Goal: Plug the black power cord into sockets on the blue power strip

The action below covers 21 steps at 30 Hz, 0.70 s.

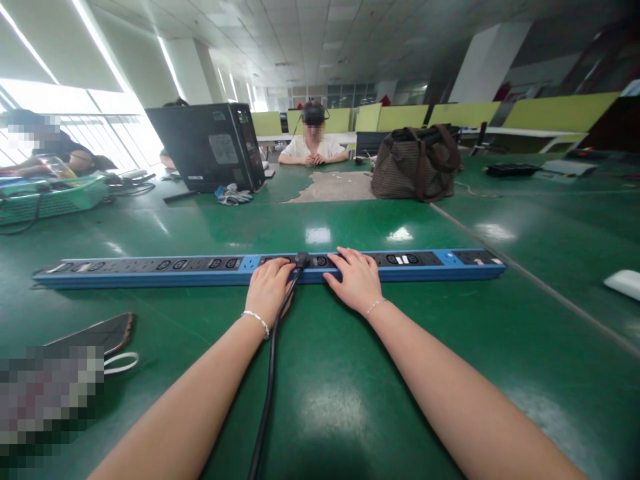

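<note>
A long blue-and-black power strip (200, 263) lies across the green table in front of me, with rows of sockets along its top. A black plug (302, 260) sits on it near the middle, and its thick black power cord (273, 360) runs down toward me. My left hand (269, 287) is closed over the strip just left of the plug, its fingertips near the plug and its thumb partly behind the cord. To the right of the plug, my right hand (357, 280) rests on the strip with fingers spread and thumb apart.
A phone (117, 330) lies at the left. Farther back are a green basket (65, 200), a black computer case (210, 147), gloves (234, 195) and a brown bag (417, 163). One person (313, 143) sits opposite, another (55, 147) at far left. A white object (624, 283) lies right.
</note>
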### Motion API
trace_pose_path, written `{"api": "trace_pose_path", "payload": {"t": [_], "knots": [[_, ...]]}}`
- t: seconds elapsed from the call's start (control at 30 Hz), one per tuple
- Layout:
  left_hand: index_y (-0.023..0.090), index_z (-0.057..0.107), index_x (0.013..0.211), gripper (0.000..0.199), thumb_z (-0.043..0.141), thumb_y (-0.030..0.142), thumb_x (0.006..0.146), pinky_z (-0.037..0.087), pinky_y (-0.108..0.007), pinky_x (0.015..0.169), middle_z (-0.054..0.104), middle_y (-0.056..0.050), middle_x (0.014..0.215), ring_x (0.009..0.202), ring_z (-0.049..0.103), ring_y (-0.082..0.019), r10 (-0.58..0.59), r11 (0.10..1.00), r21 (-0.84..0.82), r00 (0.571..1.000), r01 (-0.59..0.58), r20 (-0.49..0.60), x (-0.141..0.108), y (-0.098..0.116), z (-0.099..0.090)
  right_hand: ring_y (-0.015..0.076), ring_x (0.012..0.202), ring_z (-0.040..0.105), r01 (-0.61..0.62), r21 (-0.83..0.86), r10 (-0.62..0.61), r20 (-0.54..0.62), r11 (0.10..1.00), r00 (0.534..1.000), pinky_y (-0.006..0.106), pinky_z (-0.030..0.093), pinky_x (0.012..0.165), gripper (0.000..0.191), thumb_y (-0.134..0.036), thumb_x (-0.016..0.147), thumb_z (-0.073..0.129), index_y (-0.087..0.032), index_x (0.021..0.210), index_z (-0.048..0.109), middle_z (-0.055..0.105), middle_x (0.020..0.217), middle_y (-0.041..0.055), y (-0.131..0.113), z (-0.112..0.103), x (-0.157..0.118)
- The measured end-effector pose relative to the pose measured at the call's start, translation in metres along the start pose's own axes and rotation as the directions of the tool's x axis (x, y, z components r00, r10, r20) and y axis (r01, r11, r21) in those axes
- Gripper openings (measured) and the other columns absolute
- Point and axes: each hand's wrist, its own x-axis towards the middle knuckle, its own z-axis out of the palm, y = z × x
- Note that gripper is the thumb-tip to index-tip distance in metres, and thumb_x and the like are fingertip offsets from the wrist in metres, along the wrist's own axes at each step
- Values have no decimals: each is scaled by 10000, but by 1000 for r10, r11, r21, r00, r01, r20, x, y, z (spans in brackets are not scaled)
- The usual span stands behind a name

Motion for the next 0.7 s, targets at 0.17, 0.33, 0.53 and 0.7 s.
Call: {"api": "trace_pose_path", "payload": {"t": [0.17, 0.33, 0.53, 0.7], "knots": [[227, 584, 1095, 284, 406, 311, 889, 385, -356, 927, 599, -76, 1129, 1064, 521, -230, -21, 1000, 14, 1000, 20, 23, 6, -1, 1, 219, 1042, 567, -77, 274, 84, -16, 959, 996, 365, 404, 912, 306, -308, 870, 447, -201, 1081, 640, 672, 1081, 75, -23, -8, 6], [222, 584, 1046, 250, 418, 308, 881, 398, -356, 866, 612, -78, 1063, 1002, 538, -234, -93, 995, 37, 995, 91, 42, 9, 1, -2, 138, 449, 582, -714, 537, 330, 643, 450, 691, 243, 418, 431, 499, -524, 903, 316, -147, 758, 609, 663, 606, 71, -71, -6, 23], [203, 583, 994, 250, 403, 345, 892, 404, -350, 808, 622, -74, 1010, 945, 549, -234, -79, 997, 6, 997, 79, 22, 11, -5, 3, 71, 341, 504, -808, 589, 371, 749, 3, 548, 154, 301, 319, 417, -415, 910, 383, -132, 657, 557, 593, 507, 18, -91, 3, 38], [205, 594, 951, 221, 427, 335, 887, 401, -351, 787, 628, -62, 972, 913, 555, -232, -67, 998, -20, 997, 67, -32, 11, -8, 9, 77, 303, 468, -811, 583, 414, 751, -48, 515, 158, 250, 281, 349, -343, 889, 420, -141, 625, 529, 535, 430, -11, -92, 9, 45]]}}
